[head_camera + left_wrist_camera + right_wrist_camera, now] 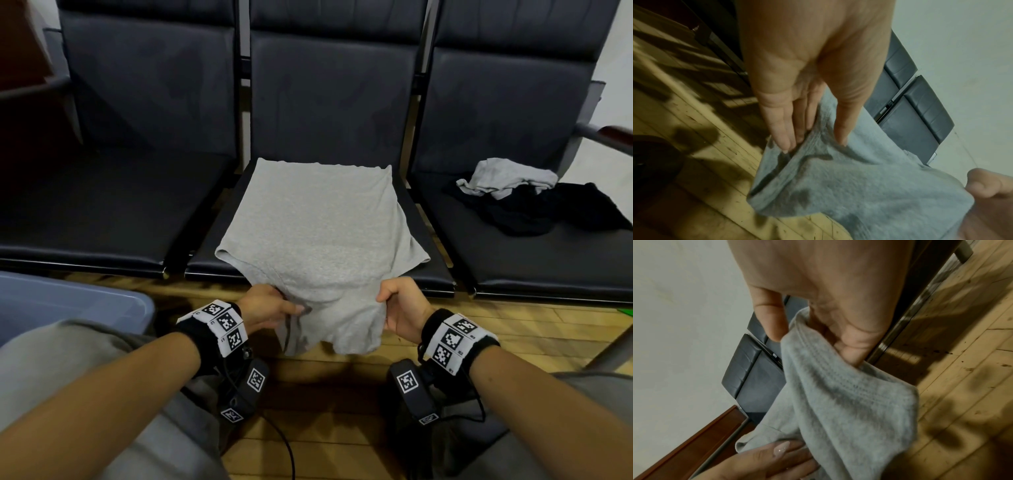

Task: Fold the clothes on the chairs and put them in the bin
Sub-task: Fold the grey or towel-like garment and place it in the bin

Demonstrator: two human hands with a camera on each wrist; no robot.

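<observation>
A grey T-shirt [315, 226] lies spread on the middle chair seat [212, 253], its near end pulled off the front edge and hanging over the floor. My left hand [270, 308] pinches the shirt's near left part between thumb and fingers [781, 133], with grey cloth [849, 186] bunched beneath. My right hand [400, 305] grips the near right part, where a stitched hem [838, 379] folds over the curled fingers [853, 350]. The blue-grey plastic bin [68, 301] stands on the floor at lower left.
A crumpled light grey garment [507, 178] and a black one [555, 212] lie on the right chair seat. The left chair seat [96, 212] holds nothing. Wooden floor [342, 442] lies below my arms, and cables hang from the wrist cameras.
</observation>
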